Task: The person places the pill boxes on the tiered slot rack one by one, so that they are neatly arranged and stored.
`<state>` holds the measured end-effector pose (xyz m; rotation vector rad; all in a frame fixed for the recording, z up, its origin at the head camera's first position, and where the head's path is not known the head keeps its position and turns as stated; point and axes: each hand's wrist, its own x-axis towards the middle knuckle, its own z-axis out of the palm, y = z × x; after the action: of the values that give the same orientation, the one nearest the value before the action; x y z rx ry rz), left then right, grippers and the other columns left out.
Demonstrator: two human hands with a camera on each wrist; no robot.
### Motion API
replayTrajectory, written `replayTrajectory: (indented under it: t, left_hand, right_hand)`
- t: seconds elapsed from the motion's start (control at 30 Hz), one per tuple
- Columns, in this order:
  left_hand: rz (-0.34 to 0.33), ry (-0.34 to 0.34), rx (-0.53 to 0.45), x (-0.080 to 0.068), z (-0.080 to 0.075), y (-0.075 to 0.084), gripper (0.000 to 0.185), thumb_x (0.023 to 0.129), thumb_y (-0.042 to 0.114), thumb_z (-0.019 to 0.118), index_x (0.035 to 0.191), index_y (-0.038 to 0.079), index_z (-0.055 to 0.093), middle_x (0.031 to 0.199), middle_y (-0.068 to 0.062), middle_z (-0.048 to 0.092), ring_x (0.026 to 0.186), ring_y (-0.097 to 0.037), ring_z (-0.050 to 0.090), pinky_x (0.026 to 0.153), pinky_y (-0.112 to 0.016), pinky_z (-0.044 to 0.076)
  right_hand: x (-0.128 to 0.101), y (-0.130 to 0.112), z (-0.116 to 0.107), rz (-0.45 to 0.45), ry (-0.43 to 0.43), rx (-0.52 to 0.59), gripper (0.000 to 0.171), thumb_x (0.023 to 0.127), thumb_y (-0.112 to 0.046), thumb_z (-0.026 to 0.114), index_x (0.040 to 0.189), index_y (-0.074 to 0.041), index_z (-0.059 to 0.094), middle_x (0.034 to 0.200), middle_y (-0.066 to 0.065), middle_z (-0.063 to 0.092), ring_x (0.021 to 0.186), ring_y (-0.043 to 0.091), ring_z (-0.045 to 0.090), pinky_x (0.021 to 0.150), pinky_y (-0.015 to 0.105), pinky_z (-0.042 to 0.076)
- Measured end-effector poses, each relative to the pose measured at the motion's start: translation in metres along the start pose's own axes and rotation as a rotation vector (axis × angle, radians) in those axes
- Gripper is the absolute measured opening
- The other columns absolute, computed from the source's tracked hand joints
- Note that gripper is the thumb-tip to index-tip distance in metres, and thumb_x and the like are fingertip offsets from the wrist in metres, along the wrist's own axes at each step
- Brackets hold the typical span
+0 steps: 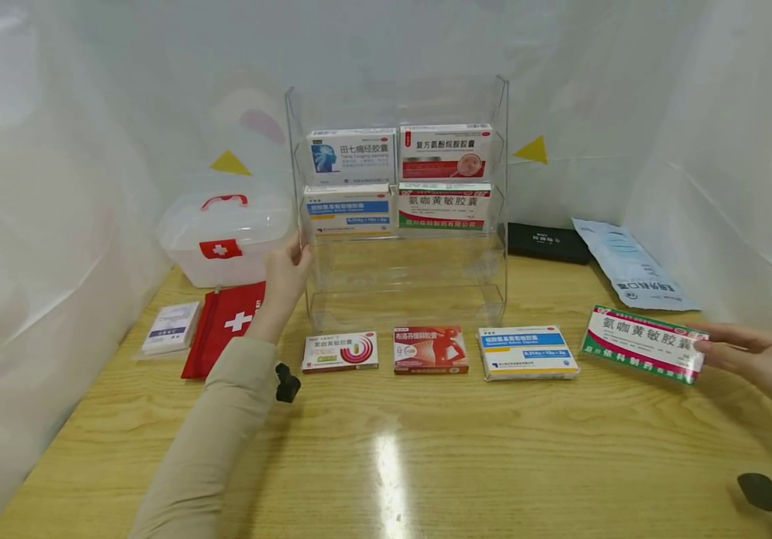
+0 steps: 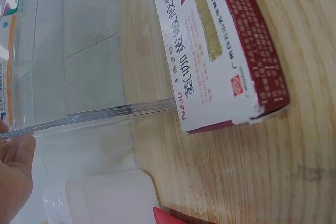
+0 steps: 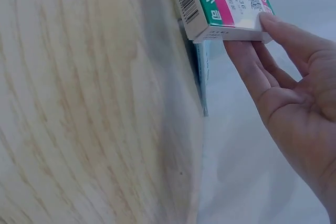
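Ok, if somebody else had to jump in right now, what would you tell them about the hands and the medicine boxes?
Left hand: rests against the left edge of the clear rack, steadying it.
Right hand: fingers pinch the end of the green-and-pink box, at the table's right side.
Done: four boxes already sit on the rack's two upper shelves.
Left: the two lower shelves are bare. The white-and-red box, the red box and the blue-striped box lie in a row in front of the rack.
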<state>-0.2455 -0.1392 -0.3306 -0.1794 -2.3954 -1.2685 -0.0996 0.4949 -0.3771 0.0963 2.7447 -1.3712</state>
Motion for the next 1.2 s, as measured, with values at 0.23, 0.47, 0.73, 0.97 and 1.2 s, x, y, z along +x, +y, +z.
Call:
replayTrajectory:
  t: [0.23,0.47,0.73,0.97,1.2]
  left_hand:
    - [-0.008,-0.005,-0.001,0.0,-0.001,-0.001,0.039,0.094,0.006,0.049,0.133,0.006,0.053,0.127,-0.017,0.059,0.103,-0.029,0.064,0.087,-0.039,0.055]
    - [0.003,0.004,0.005,0.0,-0.002,-0.003,0.039,0.093,0.005,0.049,0.131,0.004,0.054,0.125,-0.018,0.06,0.099,-0.028,0.065,0.085,-0.04,0.056]
    - [0.011,0.017,0.008,-0.001,-0.001,-0.004,0.038,0.092,0.004,0.051,0.129,0.003,0.056,0.121,-0.02,0.062,0.098,-0.028,0.065,0.086,-0.04,0.056]
    - [0.017,0.021,0.018,0.001,0.0,-0.002,0.038,0.091,0.003,0.05,0.129,0.003,0.056,0.119,-0.02,0.063,0.089,-0.027,0.064,0.08,-0.04,0.056]
    - [-0.004,-0.007,-0.005,0.001,0.0,-0.003,0.04,0.093,0.005,0.049,0.133,0.007,0.053,0.127,-0.016,0.059,0.095,-0.026,0.064,0.083,-0.039,0.056]
  right_hand:
    - [-0.002,-0.013,0.002,-0.163,0.014,0.241,0.037,0.093,0.002,0.051,0.124,-0.014,0.062,0.102,-0.024,0.066,0.086,-0.007,0.063,0.069,0.01,0.051]
    - [-0.004,-0.036,0.006,-0.176,0.094,0.12,0.035,0.092,-0.003,0.054,0.126,-0.011,0.06,0.099,-0.029,0.063,0.087,-0.012,0.059,0.068,0.007,0.048]
    - [-0.003,-0.075,0.016,-0.143,0.182,-0.019,0.039,0.09,-0.016,0.062,0.129,-0.012,0.057,0.09,-0.038,0.061,0.083,-0.016,0.055,0.065,0.003,0.04]
    - [0.0,-0.112,0.026,-0.21,0.16,-0.01,0.038,0.089,-0.013,0.063,0.126,-0.008,0.059,0.091,-0.031,0.067,0.085,-0.012,0.058,0.07,0.003,0.038]
    - [0.011,-0.145,0.039,-0.215,0.167,-0.057,0.037,0.089,-0.022,0.064,0.125,-0.015,0.06,0.094,-0.037,0.062,0.098,-0.016,0.048,0.069,0.004,0.034]
